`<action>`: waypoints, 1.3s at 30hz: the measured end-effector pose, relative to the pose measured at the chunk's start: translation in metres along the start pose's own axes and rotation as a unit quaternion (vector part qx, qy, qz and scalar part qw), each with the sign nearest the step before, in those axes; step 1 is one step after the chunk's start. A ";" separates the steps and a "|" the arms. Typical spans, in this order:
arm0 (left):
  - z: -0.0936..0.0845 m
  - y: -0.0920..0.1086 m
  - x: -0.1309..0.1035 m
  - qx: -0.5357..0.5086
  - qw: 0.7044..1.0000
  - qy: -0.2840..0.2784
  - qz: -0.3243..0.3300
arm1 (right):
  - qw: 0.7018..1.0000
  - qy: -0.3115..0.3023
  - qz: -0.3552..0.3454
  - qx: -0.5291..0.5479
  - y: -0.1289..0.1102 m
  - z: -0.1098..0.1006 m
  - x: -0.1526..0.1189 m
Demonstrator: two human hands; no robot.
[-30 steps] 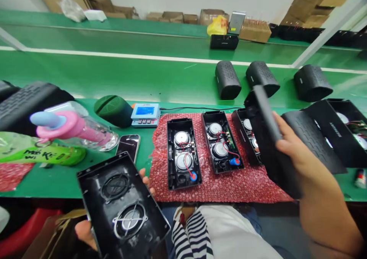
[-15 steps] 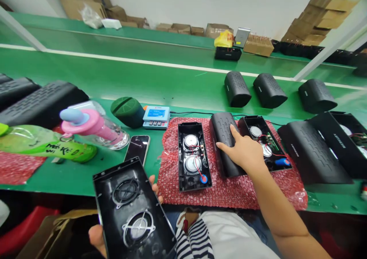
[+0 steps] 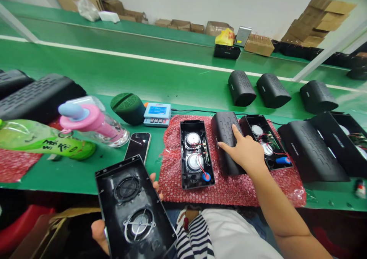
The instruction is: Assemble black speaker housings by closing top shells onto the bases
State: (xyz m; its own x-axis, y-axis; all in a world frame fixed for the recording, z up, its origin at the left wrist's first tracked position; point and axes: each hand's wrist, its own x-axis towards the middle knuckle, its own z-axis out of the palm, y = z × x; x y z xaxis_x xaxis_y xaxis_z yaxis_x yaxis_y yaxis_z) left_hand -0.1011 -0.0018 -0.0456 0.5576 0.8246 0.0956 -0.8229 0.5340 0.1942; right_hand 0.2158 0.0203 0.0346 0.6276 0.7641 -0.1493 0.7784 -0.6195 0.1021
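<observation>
- Head view, the only one: left hand (image 3: 100,232) is mostly hidden behind the grille (image 3: 134,209), a black speaker front panel it holds up at the bench edge. You only see fingertips (image 3: 155,182) curled over the right rim and the thumb base at the bottom, so it's a closed grip on the panel.
- The grille's lower corner runs off the bottom of the frame.
- Right hand (image 3: 243,152) lies flat on a closed speaker (image 3: 226,136) on the red bubble wrap (image 3: 229,190). Index finger stretched out along the top, other fingers loosely bent, pressing rather than gripping. The palm hides the near end of that speaker.
- Left of it sits an open shell (image 3: 196,154) with two drivers and a red wire. Right of it is another open shell (image 3: 265,142), partly covered by the wrist.
- Far right, a covered unit (image 3: 312,152) and a box (image 3: 344,136), cut off by the frame edge.
- A phone (image 3: 137,144) lies half behind the grille's top corner.
- The bottle (image 3: 43,140) label writing is too smeared to read.
- Three speakers (image 3: 272,89) on the belt behind, small and blurry.
</observation>
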 end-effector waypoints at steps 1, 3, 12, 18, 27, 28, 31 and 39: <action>0.001 0.000 0.001 0.008 1.000 -0.004 -0.009 | 1.000 0.002 -0.001 0.001 0.000 0.001 0.000; 0.001 0.001 0.003 0.010 1.000 0.000 -0.015 | 1.000 0.003 -0.003 0.001 -0.001 0.003 0.001; -0.003 -0.003 0.000 -0.043 0.999 -0.013 -0.024 | 0.987 0.079 -0.123 0.073 0.021 -0.001 0.002; -0.001 0.001 0.007 -0.016 0.999 0.011 -0.048 | 0.964 0.154 -0.203 0.078 0.029 -0.010 0.015; 0.027 -0.028 0.025 0.031 0.997 0.067 -0.023 | 0.945 0.093 -0.306 0.063 0.027 0.037 0.040; 0.026 -0.030 0.025 0.036 0.995 0.091 -0.018 | 0.939 0.105 -0.319 0.069 0.030 0.039 0.042; 0.018 -0.030 0.020 0.059 0.986 0.154 -0.005 | 0.926 0.125 -0.344 0.095 0.035 0.045 0.048; 0.042 -0.032 0.033 0.180 0.955 0.234 0.013 | 0.914 0.179 -0.306 0.197 0.048 0.046 0.020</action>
State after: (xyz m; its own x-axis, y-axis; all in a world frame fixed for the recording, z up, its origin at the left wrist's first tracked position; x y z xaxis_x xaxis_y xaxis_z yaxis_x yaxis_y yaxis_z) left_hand -0.0520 0.0009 -0.0076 0.3589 0.8748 -0.3254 -0.6981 0.4830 0.5286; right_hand 0.2651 -0.0020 -0.0091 0.0957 0.9555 0.2789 0.9641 -0.0193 -0.2647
